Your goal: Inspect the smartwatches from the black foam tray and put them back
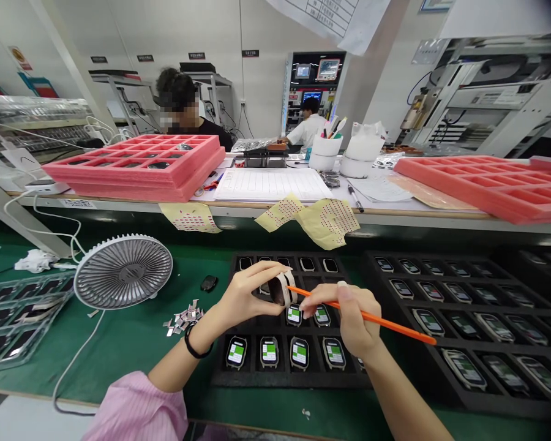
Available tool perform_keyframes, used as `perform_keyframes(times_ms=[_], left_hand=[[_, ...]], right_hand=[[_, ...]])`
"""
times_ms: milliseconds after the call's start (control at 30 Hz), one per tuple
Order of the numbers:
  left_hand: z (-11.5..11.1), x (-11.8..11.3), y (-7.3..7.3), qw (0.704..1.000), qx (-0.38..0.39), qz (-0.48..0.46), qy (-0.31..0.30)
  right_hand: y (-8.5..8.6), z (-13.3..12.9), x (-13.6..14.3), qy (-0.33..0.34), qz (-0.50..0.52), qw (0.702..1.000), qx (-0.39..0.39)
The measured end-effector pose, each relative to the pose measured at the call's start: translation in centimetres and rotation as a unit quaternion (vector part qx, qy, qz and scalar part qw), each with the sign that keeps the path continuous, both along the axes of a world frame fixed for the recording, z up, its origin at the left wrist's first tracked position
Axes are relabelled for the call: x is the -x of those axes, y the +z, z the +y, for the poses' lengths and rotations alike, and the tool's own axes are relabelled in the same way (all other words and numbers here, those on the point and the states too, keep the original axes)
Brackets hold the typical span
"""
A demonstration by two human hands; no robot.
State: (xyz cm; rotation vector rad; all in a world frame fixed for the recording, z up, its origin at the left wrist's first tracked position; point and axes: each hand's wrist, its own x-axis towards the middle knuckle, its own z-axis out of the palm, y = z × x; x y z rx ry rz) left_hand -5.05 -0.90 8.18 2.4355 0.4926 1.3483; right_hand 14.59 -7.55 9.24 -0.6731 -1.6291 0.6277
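My left hand (250,291) grips a watch case (283,289) by its edges, tilted on its side above a black foam tray (224,375). In my right hand (351,312) is a thin orange stick (395,326), its tip touching or very near the side of the case. Beneath both hands, watches with lit green and white screens, such as one watch (269,351), sit in the tray's compartments. Part of the tray is hidden by my hands.
A round white fan (125,272), small silvery pieces (183,317) and a dark watch part (209,282) are on the left. Another watch tray (441,392) lies right. Pink foam trays (183,177) stand on the shelf ahead. Two people sit beyond.
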Motion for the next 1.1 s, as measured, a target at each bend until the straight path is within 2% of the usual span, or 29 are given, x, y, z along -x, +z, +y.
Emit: perform_keyframes(times_ms=[200, 300, 400, 500, 600, 767, 1100], left_hand=[[-0.1, -0.1, 0.3, 1.0, 0.009, 0.011, 0.005], [-0.2, -0.1, 0.7, 0.999, 0.014, 0.023, 0.021], [-0.1, 0.0, 0.8, 0.997, -0.003, 0.036, 0.062], [0.1, -0.1, 0.6, 0.993, -0.019, 0.05, 0.106], [0.1, -0.2, 0.5, 0.991, -0.021, 0.062, 0.117], [0.0, -0.5, 0.7, 0.993, -0.019, 0.033, 0.113], [-0.3, -0.5, 0.3, 0.994, -0.042, -0.002, 0.103]], right_hand=[[0.4, 0.4, -0.1, 0.001, 0.029, 0.999, 0.024], [0.6, 0.9, -0.1, -0.051, 0.093, 0.993, 0.049], [0.3, 1.7, 0.5, -0.098, 0.077, 0.984, 0.124], [-0.5, 2.5, 1.6, -0.044, 0.021, 0.976, 0.214], [-1.2, 3.0, 2.6, 0.008, 0.031, 0.963, 0.266], [-1.3, 3.2, 2.8, 0.027, 0.123, 0.953, 0.276], [-1.6, 3.1, 2.7, 0.016, 0.14, 0.956, 0.257]])
